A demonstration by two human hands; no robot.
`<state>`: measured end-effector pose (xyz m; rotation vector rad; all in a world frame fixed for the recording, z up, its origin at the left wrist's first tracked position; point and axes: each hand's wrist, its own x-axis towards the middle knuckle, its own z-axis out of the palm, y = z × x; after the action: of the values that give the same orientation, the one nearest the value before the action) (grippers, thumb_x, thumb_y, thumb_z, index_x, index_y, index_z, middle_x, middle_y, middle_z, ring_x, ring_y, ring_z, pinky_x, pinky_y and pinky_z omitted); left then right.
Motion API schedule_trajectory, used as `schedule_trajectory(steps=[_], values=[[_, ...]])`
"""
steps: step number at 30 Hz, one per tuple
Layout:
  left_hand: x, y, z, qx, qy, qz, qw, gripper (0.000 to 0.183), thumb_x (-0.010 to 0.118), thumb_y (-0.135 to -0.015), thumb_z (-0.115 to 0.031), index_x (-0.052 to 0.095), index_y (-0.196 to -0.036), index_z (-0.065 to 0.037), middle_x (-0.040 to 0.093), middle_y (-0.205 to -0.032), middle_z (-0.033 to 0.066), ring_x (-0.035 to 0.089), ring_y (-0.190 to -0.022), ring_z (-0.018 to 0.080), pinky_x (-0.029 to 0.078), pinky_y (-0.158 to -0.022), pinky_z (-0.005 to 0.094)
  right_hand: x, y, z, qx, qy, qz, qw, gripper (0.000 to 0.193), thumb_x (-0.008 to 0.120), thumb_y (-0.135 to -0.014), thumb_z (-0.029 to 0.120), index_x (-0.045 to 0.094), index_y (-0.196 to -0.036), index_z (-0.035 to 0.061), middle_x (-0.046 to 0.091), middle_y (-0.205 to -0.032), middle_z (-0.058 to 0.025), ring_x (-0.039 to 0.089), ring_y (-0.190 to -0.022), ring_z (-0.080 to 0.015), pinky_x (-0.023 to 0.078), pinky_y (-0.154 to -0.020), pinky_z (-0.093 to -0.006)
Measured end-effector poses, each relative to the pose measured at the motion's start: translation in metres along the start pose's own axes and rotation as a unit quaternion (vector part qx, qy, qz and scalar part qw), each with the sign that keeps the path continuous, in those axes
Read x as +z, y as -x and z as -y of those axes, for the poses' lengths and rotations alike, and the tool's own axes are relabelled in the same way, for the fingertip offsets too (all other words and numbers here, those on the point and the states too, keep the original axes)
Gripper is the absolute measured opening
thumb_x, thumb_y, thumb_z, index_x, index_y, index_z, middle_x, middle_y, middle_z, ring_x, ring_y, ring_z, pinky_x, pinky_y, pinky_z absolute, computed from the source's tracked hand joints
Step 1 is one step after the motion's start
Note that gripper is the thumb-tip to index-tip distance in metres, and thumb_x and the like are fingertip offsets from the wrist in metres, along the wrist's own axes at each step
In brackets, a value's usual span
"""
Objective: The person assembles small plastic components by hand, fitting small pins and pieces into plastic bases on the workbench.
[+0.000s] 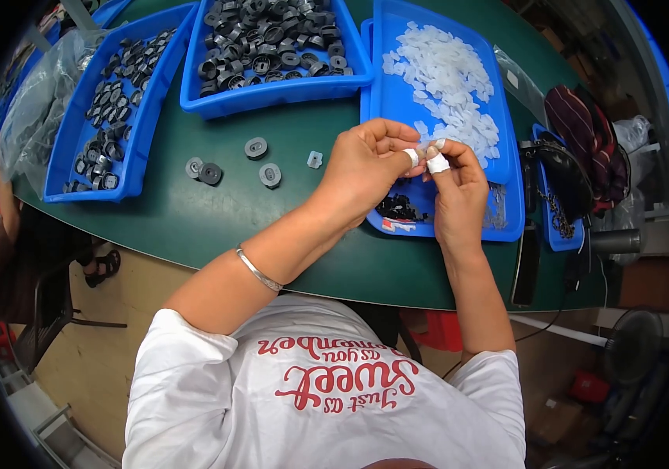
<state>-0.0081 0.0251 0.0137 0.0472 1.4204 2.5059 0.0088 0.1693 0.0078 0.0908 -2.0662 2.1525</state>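
Note:
My left hand (pixel 370 160) and my right hand (pixel 462 181) meet above the blue trays on the right, fingertips pinched together. Between them is a small whitish plastic piece (pixel 427 145), mostly hidden by the fingers. White tape wraps fingertips on both hands. Beyond them, many translucent white plastic pieces (pixel 448 74) lie heaped in a blue tray (pixel 388 35). Under my hands, a nearer blue tray (pixel 513 205) holds small black parts (pixel 398 207) and thin metallic-looking pieces (pixel 495 207). Left of my left wrist, a small pale-blue piece (pixel 315 159) lies on the table.
Several round grey parts (pixel 270 175) lie on the green table (pixel 186 211). A blue bin (pixel 280 98) of dark round parts stands at the back, another blue bin (pixel 135 168) at left. A dark bag (pixel 565 176) sits at right. Another person's arm (pixel 6 187) shows far left.

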Motion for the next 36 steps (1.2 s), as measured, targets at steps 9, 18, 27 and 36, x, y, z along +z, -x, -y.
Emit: schedule_trajectory(steps=[9, 18, 27, 36], values=[[0.005, 0.005, -0.003, 0.016, 0.007, 0.018, 1.0, 0.023, 0.064, -0.081, 0.004, 0.057, -0.104, 0.006, 0.065, -0.095, 0.0128, 0.063, -0.083, 0.0133, 0.053, -0.072, 0.0235, 0.008, 0.002, 0.005, 0.049, -0.155, 0.049, 0.985, 0.022, 0.055, -0.092, 0.01, 0.046, -0.112, 0.0053, 0.055, -0.097, -0.0044, 0.052, -0.084, -0.0098, 0.044, -0.075, -0.0246], [-0.005, -0.003, -0.006, -0.016, 0.046, 0.042, 0.998, 0.024, 0.066, -0.082, 0.0, 0.057, -0.103, 0.004, 0.065, -0.089, 0.0105, 0.064, -0.078, 0.0141, 0.053, -0.069, 0.0234, -0.016, -0.007, 0.017, 0.143, -0.207, 0.113, 0.961, 0.022, 0.057, -0.09, 0.01, 0.055, -0.11, 0.0036, 0.059, -0.1, -0.0056, 0.054, -0.081, -0.0109, 0.044, -0.073, -0.0239], [-0.012, -0.007, -0.014, 0.035, -0.091, -0.006, 0.995, 0.018, 0.064, -0.084, -0.002, 0.06, -0.1, 0.003, 0.065, -0.089, 0.0093, 0.064, -0.076, 0.0134, 0.052, -0.07, 0.0234, -0.043, -0.014, 0.027, 0.062, 0.237, 0.049, 0.968, 0.015, 0.063, -0.088, 0.015, 0.066, -0.095, 0.0016, 0.064, -0.081, -0.0014, 0.055, -0.068, -0.0066, 0.043, -0.061, -0.0203], [-0.013, -0.006, -0.015, -0.02, -0.073, 0.024, 0.997, 0.02, 0.064, -0.084, -0.002, 0.059, -0.102, 0.005, 0.065, -0.088, 0.0096, 0.064, -0.078, 0.0143, 0.053, -0.071, 0.0238, -0.04, -0.035, 0.017, -0.097, 0.477, 0.001, 0.874, 0.018, 0.064, -0.081, 0.01, 0.067, -0.097, 0.002, 0.064, -0.082, -0.0103, 0.06, -0.068, -0.0186, 0.048, -0.065, -0.03]])
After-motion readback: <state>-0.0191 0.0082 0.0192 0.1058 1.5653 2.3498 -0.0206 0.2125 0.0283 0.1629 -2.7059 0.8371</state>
